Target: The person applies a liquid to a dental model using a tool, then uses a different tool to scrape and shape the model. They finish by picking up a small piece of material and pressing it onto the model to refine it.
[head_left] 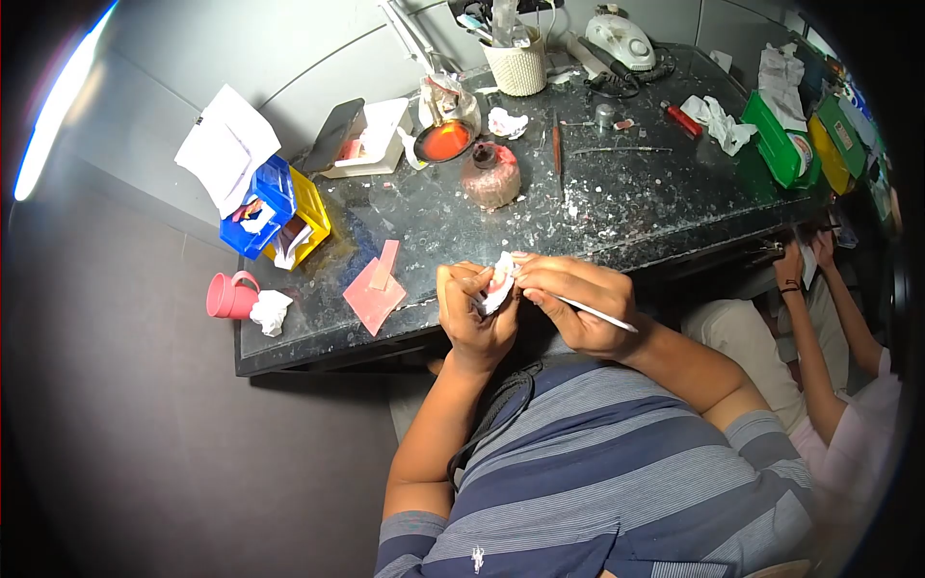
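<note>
Clock directions are taken from the small pink-and-white piece [498, 286], which is held up at the near edge of the table [443, 222]. The left hand [477, 313] has its fingers clamped on that piece. The right hand [583, 299] pinches a slim white tool [602, 315], whose handle slants out toward four o'clock; its working end is hidden behind the fingers, close to the piece, so contact cannot be told.

At nine o'clock a pink sheet [371, 303] lies flat with a narrow pink strip [385, 265] across its upper corner. Farther out the same way, a pink mug [226, 297] stands just beside a crumpled white tissue [272, 313]. A blue bin [258, 207] and a yellow bin [313, 223] sit together at ten.

A white box [390, 144] is at eleven. Toward twelve stands a squat, dark-necked bottle [491, 183], near a round dish [446, 142] with orange-red contents. A thin reddish-brown tool [557, 159] lies at one, and a green bin [776, 140] is at two. Another person's hands [792, 262] show at three.
</note>
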### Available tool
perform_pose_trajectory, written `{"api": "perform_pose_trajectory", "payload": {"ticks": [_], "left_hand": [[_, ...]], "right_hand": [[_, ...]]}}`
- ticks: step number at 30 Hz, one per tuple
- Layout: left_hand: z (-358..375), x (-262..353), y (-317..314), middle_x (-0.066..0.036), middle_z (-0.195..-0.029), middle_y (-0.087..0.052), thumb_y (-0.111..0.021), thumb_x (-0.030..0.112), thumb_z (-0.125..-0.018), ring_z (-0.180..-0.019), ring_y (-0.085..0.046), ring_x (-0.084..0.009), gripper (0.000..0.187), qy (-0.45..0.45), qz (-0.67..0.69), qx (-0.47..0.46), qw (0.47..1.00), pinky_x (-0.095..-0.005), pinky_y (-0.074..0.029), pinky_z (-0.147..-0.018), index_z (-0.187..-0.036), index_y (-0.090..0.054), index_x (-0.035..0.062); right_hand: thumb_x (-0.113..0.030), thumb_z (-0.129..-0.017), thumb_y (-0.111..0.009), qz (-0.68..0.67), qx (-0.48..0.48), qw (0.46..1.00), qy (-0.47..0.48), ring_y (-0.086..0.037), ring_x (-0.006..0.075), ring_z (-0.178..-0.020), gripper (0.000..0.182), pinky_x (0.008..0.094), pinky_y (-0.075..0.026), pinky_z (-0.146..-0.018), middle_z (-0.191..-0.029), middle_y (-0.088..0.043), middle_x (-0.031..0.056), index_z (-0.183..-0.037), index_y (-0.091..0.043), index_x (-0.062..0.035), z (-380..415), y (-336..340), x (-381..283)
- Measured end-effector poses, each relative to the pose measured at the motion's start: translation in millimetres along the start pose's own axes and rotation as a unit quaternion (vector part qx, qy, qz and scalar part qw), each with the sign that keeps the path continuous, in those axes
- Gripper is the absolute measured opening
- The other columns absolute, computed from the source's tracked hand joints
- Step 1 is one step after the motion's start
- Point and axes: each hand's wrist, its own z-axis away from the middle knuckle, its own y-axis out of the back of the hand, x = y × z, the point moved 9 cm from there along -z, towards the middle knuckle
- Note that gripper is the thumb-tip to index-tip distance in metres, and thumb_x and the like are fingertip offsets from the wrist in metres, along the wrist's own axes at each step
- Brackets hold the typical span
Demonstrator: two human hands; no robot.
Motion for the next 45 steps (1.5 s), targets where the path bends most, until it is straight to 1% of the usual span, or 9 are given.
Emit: {"api": "perform_pose_trajectory", "payload": {"ticks": [13,19,25,31,34,39,41,43,45], "left_hand": [[0,-4,3,-0.01,-0.088,-0.048,-0.082,-0.003,-0.078,-0.076,-0.053,-0.0181,0.038,0.035,0.012,-0.007,0.999,-0.0295,-0.048,-0.07,-0.097,-0.049,-0.0002],[-8,-19,11,-0.005,-0.091,-0.044,-0.091,0.0,-0.07,-0.079,-0.05,-0.014,0.053,0.137,0.15,0.0,0.979,-0.027,-0.048,-0.069,-0.093,-0.044,0.0053],[-5,-24,8,-0.005,-0.094,-0.041,-0.089,-0.005,-0.068,-0.079,-0.049,-0.0121,0.054,0.169,0.17,0.009,0.971,-0.0261,-0.051,-0.065,-0.091,-0.041,0.0062],[-6,-18,6,-0.005,-0.096,-0.04,-0.086,-0.005,-0.07,-0.079,-0.047,-0.0126,0.051,0.126,0.168,-0.017,0.978,-0.0263,-0.048,-0.062,-0.092,-0.04,0.0058],[-7,-16,5,-0.006,-0.096,-0.04,-0.084,-0.005,-0.07,-0.078,-0.046,-0.0127,0.052,0.127,0.202,-0.014,0.971,-0.0262,-0.048,-0.061,-0.095,-0.04,0.0061],[-7,-25,9,-0.006,-0.095,-0.04,-0.084,-0.004,-0.069,-0.076,-0.046,-0.0126,0.054,0.144,0.235,-0.025,0.961,-0.0251,-0.047,-0.061,-0.098,-0.039,0.0067],[-7,-33,10,-0.007,-0.093,-0.04,-0.082,0.0,-0.072,-0.074,-0.046,-0.0132,0.051,0.18,0.328,-0.008,0.927,-0.0246,-0.048,-0.059,-0.098,-0.039,0.0071],[-5,-41,9,-0.008,-0.086,-0.042,-0.069,0.03,-0.09,-0.067,-0.045,-0.0162,0.038,0.207,0.428,0.023,0.88,-0.027,-0.048,-0.047,-0.096,-0.04,0.0066],[-9,-36,4,-0.01,-0.083,-0.043,-0.053,0.043,-0.1,-0.063,-0.041,-0.0173,0.04,0.256,0.658,0.031,0.708,-0.0285,-0.043,-0.042,-0.093,-0.043,0.0046]], "right_hand": [[-0.008,-0.092,-0.072,-0.059,0.003,0.998,0.002,-0.074,0.0303,-0.095,0.015,0.0365,-0.06,-0.083,-0.102,-0.074,0.0173,-0.102,-0.071,0.0024,-4,11,8],[-0.018,-0.099,-0.066,-0.142,0.1,0.985,-0.019,-0.073,0.0258,-0.095,0.022,0.0339,-0.059,-0.083,-0.099,-0.072,0.0169,-0.095,-0.065,0.0027,-7,48,46],[-0.017,-0.106,-0.052,-0.135,0.141,0.969,-0.148,-0.073,0.0188,-0.083,0.022,0.0331,-0.062,-0.076,-0.09,-0.069,0.0138,-0.101,-0.056,0.004,3,66,112],[-0.024,-0.105,-0.057,-0.052,0.155,0.97,-0.18,-0.07,0.0129,-0.064,0.026,0.0287,-0.061,-0.066,-0.073,-0.064,0.0059,-0.103,-0.057,0.002,1,74,110],[-0.027,-0.103,-0.061,-0.101,0.167,0.959,-0.204,-0.065,0.009,-0.056,0.029,0.0252,-0.058,-0.06,-0.065,-0.061,0.0027,-0.101,-0.061,0.0011,5,73,117],[-0.025,-0.102,-0.064,-0.06,0.162,0.959,-0.223,-0.06,0.0067,-0.052,0.027,0.0232,-0.052,-0.053,-0.065,-0.063,0.0033,-0.097,-0.066,0.0012,4,74,110],[-0.024,-0.101,-0.065,-0.042,0.151,0.967,-0.203,-0.059,0.0063,-0.052,0.026,0.0225,-0.05,-0.051,-0.068,-0.065,0.0043,-0.096,-0.068,0.0014,3,74,109],[-0.023,-0.1,-0.066,-0.059,0.145,0.97,-0.188,-0.059,0.0059,-0.053,0.025,0.0225,-0.048,-0.049,-0.071,-0.068,0.0064,-0.097,-0.07,0.0016,4,68,111],[-0.022,-0.1,-0.067,-0.026,0.1,0.961,-0.258,-0.062,0.0066,-0.057,0.024,0.0227,-0.05,-0.051,-0.076,-0.071,0.0086,-0.098,-0.071,0.0021,5,69,114]]}}
